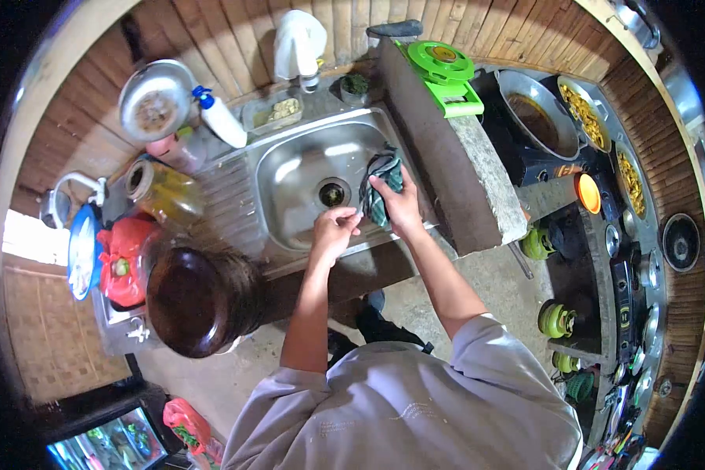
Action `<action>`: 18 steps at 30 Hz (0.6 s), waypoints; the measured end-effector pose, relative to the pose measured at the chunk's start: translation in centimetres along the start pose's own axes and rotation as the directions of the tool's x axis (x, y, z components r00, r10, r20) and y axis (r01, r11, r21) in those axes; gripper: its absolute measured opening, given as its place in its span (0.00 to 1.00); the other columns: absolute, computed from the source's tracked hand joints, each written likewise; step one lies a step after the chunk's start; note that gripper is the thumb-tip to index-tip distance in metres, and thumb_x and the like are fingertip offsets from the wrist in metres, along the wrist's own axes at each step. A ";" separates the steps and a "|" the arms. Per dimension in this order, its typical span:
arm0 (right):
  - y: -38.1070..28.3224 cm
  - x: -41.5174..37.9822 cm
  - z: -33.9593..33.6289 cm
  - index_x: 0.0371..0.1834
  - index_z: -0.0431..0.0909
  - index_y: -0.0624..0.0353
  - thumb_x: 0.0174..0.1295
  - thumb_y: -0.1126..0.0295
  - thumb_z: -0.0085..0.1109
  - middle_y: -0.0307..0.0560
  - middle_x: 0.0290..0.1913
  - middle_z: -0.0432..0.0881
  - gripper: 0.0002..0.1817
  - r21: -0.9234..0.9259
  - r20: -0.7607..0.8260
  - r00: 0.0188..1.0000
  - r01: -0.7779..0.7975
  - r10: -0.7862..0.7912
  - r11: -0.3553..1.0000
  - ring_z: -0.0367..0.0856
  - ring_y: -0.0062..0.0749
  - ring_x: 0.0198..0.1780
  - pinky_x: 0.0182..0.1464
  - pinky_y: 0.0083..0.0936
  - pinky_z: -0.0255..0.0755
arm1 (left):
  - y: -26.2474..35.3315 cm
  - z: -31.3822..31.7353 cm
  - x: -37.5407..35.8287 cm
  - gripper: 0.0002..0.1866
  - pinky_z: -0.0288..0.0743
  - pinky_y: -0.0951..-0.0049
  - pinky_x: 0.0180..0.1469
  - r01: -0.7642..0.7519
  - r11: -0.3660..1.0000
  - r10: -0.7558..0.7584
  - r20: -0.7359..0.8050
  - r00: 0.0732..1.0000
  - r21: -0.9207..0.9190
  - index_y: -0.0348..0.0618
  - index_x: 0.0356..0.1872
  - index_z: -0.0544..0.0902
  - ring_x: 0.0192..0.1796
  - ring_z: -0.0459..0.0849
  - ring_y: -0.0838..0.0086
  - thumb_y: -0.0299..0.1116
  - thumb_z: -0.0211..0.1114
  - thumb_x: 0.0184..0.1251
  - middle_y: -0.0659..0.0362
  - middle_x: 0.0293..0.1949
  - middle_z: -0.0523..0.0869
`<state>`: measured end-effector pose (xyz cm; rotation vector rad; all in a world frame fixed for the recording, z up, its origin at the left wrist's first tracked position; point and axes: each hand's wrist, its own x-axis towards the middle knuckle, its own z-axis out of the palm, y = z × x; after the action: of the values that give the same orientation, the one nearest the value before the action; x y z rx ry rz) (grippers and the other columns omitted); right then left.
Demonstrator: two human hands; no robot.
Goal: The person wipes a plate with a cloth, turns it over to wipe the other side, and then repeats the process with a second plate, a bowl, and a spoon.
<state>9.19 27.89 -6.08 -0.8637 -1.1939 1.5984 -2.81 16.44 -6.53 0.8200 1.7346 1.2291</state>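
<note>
Over the right side of a steel sink (pixel 286 184), my right hand (pixel 398 202) grips a dark green patterned cloth (pixel 377 205), bunched up and hanging beside the palm. My left hand (pixel 335 233) is just left of the cloth, above the sink's front edge, with its fingers bent and close together. Something small and pale shows at its fingertips, too small to name. The drain (pixel 331 193) lies behind my hands in the basin. A faucet (pixel 309 81) with a white cloth (pixel 296 45) over it stands at the back.
Left of the sink are a white bottle (pixel 224 119), a jar of yellow liquid (pixel 164 192), a red bag (pixel 123 258) and a dark round pot (pixel 192 301). A concrete ledge (pixel 454 172) borders the right, with a wok (pixel 536 113) on the stove beyond.
</note>
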 end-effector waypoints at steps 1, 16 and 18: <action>-0.4 -0.4 0.6 0.55 0.84 0.60 0.61 0.74 0.75 0.39 0.45 0.90 0.18 -0.038 0.032 0.999 -0.001 0.003 0.999 0.84 0.19 0.44 0.49 0.23 0.78 | -0.1 -0.6 -1.0 0.12 0.82 0.74 0.39 -0.003 1.000 0.003 0.002 1.000 -0.003 0.30 0.52 0.87 0.32 0.87 0.76 0.25 0.69 0.72 0.56 0.41 0.91; -6.7 -9.6 6.4 0.47 0.88 0.60 0.64 0.61 0.74 0.51 0.35 0.91 0.15 -0.420 0.416 0.831 0.537 -0.370 0.732 0.90 0.36 0.36 0.45 0.35 0.80 | -1.4 -5.9 -14.3 0.10 0.84 0.74 0.38 -0.105 0.967 0.101 -0.029 0.994 -0.234 0.32 0.51 0.88 0.34 0.84 0.77 0.27 0.68 0.74 0.56 0.43 0.89; -7.3 -10.5 6.2 0.44 0.89 0.61 0.66 0.59 0.71 0.53 0.32 0.90 0.15 -0.523 0.413 0.848 0.520 -0.332 0.676 0.90 0.44 0.35 0.43 0.37 0.79 | -2.0 -6.5 -15.6 0.10 0.84 0.74 0.39 -0.098 0.966 0.098 -0.014 0.995 -0.240 0.32 0.50 0.88 0.34 0.84 0.77 0.27 0.68 0.74 0.57 0.43 0.89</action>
<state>8.88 16.71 2.68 -0.6659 -2.0379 0.9419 -1.97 -0.28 -3.33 0.7663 1.5235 1.4735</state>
